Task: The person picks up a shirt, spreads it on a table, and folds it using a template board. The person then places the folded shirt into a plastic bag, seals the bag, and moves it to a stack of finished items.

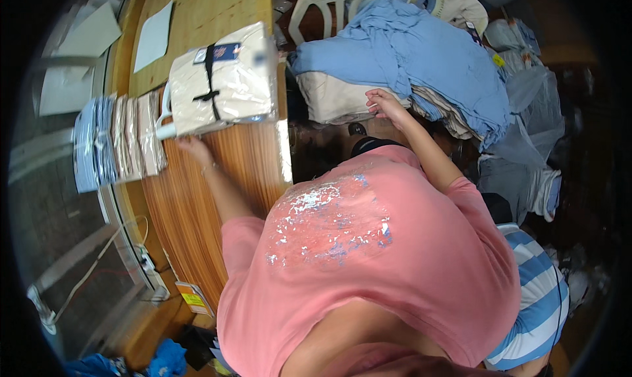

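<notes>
My left hand [194, 151] lies low over the brown wood-grain table [217, 173], fingers stretched out and holding nothing. Just beyond its fingertips is a white piece with a loop-like handle [165, 119], partly hidden under a cream folded garment in clear plastic [240, 80]. That garment has a black tie and a dark blue tag. To the left of the hand stands a row of bagged folded garments [122, 140], blue and beige. My right hand [387, 107] hovers by a pile of light blue cloth [408, 48], its fingers loosely bent and apart, with nothing in them.
Cream folded cloth [336, 97] lies under the blue pile. Behind it are white plastic chairs [322, 8]. Clear plastic bags [536, 107] and grey bundles [510, 183] stand at the right. A white sheet [153, 38] lies on the far tabletop. A cable [99, 262] hangs at the left.
</notes>
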Demonstrator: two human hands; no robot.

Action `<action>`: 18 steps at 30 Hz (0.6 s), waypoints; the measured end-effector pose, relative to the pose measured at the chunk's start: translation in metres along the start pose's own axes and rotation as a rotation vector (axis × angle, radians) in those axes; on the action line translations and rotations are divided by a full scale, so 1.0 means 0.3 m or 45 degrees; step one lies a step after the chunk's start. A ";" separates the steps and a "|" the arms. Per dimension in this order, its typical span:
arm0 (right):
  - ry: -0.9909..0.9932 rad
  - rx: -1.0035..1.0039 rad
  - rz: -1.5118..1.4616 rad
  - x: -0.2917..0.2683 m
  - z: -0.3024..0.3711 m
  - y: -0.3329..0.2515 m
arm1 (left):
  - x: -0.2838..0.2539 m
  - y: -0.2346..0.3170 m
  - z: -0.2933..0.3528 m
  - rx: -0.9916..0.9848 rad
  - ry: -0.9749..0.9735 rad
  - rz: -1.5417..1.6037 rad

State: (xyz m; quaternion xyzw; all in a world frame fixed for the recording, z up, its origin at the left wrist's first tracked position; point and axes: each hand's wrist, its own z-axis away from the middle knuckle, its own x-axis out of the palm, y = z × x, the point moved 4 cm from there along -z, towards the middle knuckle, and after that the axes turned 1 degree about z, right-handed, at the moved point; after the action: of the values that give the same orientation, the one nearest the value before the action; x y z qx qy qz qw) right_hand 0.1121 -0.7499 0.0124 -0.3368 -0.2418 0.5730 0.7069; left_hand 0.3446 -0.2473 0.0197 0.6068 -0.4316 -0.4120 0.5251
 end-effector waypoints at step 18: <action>0.423 -0.540 1.559 -0.363 -0.547 0.187 | 1.293 -0.268 0.468 0.503 -1.161 -1.530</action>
State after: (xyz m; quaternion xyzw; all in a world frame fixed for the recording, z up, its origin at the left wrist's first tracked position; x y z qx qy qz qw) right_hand 0.1706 -0.8821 -0.1325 -0.6285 -0.0022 0.7515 0.2003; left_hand 0.3297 -0.6519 -0.0935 0.5895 -0.2674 -0.7501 -0.1354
